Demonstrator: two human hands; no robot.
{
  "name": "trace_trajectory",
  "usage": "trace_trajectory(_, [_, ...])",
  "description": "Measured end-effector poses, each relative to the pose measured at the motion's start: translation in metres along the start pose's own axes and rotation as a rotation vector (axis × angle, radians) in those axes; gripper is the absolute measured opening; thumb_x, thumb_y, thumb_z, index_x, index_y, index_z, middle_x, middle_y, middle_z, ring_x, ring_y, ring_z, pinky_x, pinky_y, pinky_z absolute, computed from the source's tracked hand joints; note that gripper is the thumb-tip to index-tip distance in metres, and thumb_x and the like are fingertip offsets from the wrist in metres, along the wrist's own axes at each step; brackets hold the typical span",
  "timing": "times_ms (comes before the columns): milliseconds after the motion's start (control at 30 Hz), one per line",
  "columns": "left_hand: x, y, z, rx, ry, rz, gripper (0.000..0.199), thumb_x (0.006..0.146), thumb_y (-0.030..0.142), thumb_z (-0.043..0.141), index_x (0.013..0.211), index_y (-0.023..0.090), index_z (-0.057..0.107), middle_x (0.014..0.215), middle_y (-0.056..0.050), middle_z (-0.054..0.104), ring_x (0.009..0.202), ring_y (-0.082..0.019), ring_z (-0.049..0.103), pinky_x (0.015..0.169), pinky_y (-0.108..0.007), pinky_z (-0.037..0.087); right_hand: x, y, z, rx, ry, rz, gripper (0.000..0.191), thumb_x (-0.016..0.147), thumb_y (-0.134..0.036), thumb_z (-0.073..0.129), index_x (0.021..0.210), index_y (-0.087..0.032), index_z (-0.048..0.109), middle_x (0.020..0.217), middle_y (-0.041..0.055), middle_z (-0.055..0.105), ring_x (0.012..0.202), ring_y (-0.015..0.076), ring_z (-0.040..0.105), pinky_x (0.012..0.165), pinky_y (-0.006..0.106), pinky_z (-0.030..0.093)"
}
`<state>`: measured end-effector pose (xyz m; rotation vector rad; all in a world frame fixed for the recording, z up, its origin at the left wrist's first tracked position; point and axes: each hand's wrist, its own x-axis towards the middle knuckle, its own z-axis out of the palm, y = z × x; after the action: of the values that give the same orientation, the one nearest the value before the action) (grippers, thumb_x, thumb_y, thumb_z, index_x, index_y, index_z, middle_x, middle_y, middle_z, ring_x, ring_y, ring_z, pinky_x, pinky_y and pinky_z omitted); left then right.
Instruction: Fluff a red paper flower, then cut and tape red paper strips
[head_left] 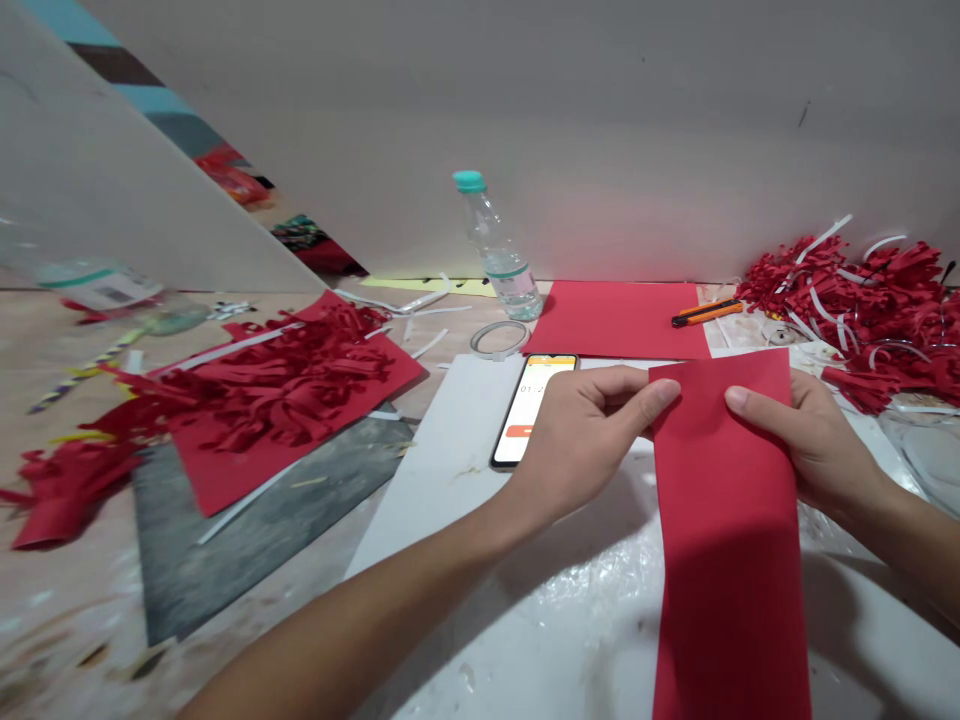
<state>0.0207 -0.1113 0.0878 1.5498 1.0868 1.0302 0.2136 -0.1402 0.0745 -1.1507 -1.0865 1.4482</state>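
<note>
Both hands hold up a long red paper strip (pixel 727 520) by its top end. My left hand (pixel 577 430) pinches the upper left edge, thumb in front and fingers behind. On the right edge, my right hand (pixel 817 440) grips with its thumb on the front face; its other fingers are partly hidden behind the paper. The strip hangs down past the bottom of the view. Just left of my left hand lies a phone (pixel 517 410) with a lit, timer-like screen, partly covered by that hand. A white board (pixel 442 470) lies beneath.
Behind stand a water bottle (pixel 499 250), a red sheet (pixel 622 318), an orange-black cutter (pixel 706 313) and a tape ring (pixel 499 340). Red fringed paper (pixel 285 380) is heaped at left over a grey slab (pixel 262 540); more red fringe (pixel 862 300) piles up at right. A pale wall (pixel 600 120) closes the back.
</note>
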Motion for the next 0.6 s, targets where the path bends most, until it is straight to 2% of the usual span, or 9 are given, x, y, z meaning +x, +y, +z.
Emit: trace_trajectory(600, [-0.0004,-0.0006,-0.0006,0.018,0.003,-0.005,0.036,0.081,0.041,0.064,0.056,0.016,0.060,0.057,-0.001,0.055,0.057,-0.011,0.050,0.055,-0.022,0.048,0.0011,0.0004,-0.0003,-0.026,0.006,-0.004,0.044,0.079,-0.047,0.078,0.116,-0.023,0.073,0.109,0.0094,0.078,0.088,0.0260,0.076,0.075,0.036,0.061])
